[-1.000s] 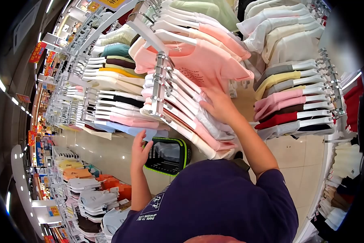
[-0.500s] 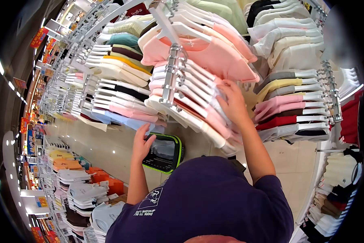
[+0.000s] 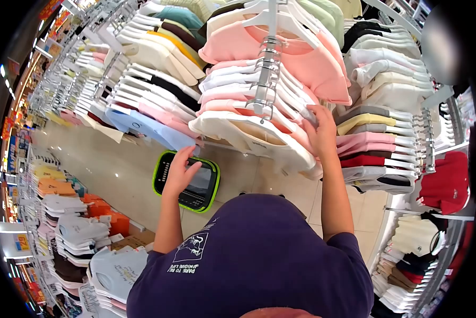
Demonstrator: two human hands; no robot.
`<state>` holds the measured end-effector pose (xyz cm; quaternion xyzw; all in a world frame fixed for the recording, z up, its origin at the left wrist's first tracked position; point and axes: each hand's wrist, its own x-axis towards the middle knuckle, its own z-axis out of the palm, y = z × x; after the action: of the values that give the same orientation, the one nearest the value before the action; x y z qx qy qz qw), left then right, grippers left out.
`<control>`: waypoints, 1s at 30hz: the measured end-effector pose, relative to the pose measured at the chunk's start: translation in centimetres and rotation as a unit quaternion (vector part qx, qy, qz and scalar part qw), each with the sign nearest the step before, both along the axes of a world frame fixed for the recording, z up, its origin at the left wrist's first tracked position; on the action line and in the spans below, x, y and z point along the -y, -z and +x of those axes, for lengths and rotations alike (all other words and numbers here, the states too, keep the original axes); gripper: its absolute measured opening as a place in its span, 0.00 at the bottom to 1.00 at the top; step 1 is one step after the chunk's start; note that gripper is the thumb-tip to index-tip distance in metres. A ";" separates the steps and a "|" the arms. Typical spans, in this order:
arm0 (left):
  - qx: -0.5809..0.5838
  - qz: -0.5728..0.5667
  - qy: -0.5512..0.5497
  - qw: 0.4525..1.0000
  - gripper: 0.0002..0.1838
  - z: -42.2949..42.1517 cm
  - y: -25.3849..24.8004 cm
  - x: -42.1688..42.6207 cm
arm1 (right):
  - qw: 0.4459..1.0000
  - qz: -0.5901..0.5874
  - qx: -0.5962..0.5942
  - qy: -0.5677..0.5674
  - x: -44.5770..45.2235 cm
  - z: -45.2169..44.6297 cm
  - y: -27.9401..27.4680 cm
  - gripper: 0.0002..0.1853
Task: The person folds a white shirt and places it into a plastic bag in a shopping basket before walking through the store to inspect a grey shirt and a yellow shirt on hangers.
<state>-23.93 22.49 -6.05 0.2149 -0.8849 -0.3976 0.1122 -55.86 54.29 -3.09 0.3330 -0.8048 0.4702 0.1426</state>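
Soft, matte knit is seen in the salmon-pink shirt [image 3: 322, 74], which is hung by a smooth white hanger [image 3: 256, 20] with its round neckline turned up. Below it, paler shirts are packed in a tight row, closed by a cream shirt [image 3: 232, 132] with a wide, dark-lettered neckline. Their curved hooks are carried by a glossy metal display arm [image 3: 272, 24].

The sleeve-side edges of this row are touched by the right hand [image 3: 322, 132], its fingers bent against the fabric; whether cloth is pinched between them cannot be told. The left hand [image 3: 181, 172] is held with thumb and fingers apart, nothing gripped, above a black shopping basket [image 3: 215, 183] with slotted walls and a rounded lime-green rim.

Room is left over the glossy tiled floor [image 3: 116, 169] on the left, between the light-blue shirt [image 3: 153, 129] and the folded-shirt display [image 3: 82, 230]. On the right, the row is neighboured closely by another rack, where a red shirt [image 3: 362, 161] is hung among grey and pink ones.

The handled row is seen fanned, its shoulders slanted down towards the right hand, the cream front lying broad and lightly creased.
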 end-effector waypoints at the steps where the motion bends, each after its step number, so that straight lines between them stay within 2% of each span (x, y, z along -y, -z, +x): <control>1: -0.002 0.002 0.002 1.000 0.30 0.1 0.2 0.1 | 1.000 0.007 -0.016 0.022 0.2 0.0 -0.2 0.18; 2: -0.009 0.000 0.011 1.000 0.30 0.2 0.3 0.2 | 0.992 0.042 -0.095 0.071 0.4 0.2 -0.3 0.14; 6: -0.017 0.031 0.020 0.999 0.30 0.5 1.1 0.4 | 0.996 0.024 0.085 0.004 0.6 1.9 -1.2 0.10; 9: -0.028 0.044 0.023 0.998 0.30 0.5 0.9 0.4 | 0.981 -0.021 0.183 -0.065 0.9 3.3 -1.4 0.11; 10: -0.022 0.038 0.025 0.999 0.30 0.5 0.8 0.4 | 0.993 0.051 0.083 -0.064 0.8 3.3 -1.7 0.16; 13: -0.027 0.011 0.032 0.999 0.30 0.3 0.7 0.6 | 0.985 0.061 0.103 -0.124 1.0 4.2 -2.7 0.26; 15: -0.050 -0.044 0.045 0.997 0.29 -0.2 0.2 0.5 | 0.976 0.150 0.071 -0.143 0.3 3.7 -0.6 0.50; 16: -0.062 -0.072 0.053 0.994 0.29 -0.6 -0.3 0.3 | 0.974 0.161 0.068 -0.146 0.5 4.6 -0.9 0.54; 18: -0.083 -0.057 0.052 0.994 0.27 -1.7 -1.6 -0.3 | 0.970 0.178 0.061 -0.153 0.8 5.5 -0.8 0.61; 21: -0.117 -0.025 0.055 0.991 0.24 -3.3 -3.9 -1.3 | 0.975 0.174 0.040 -0.135 0.9 6.0 -0.9 0.56; 24: -0.160 -0.028 0.079 0.984 0.22 -4.8 -5.8 -2.2 | 0.965 0.098 0.083 -0.227 1.7 6.9 -3.3 0.45; 27: -0.216 -0.075 0.114 0.967 0.23 -6.4 -7.3 -3.1 | 0.918 0.202 0.211 -0.267 0.7 7.9 -2.0 0.39; 28: -0.236 -0.095 0.126 0.959 0.23 -6.9 -7.7 -3.4 | 0.926 0.159 0.221 -0.261 1.0 9.4 -2.3 0.33; 30: -0.261 -0.083 0.149 0.950 0.24 -7.7 -8.4 -4.2 | 0.931 0.108 0.257 -0.236 0.9 10.9 -1.8 0.30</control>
<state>-31.67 26.65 2.38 -0.0403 -0.8768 -0.3768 0.2961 -45.00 53.36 -1.26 0.3951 -0.7579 0.4698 -0.2209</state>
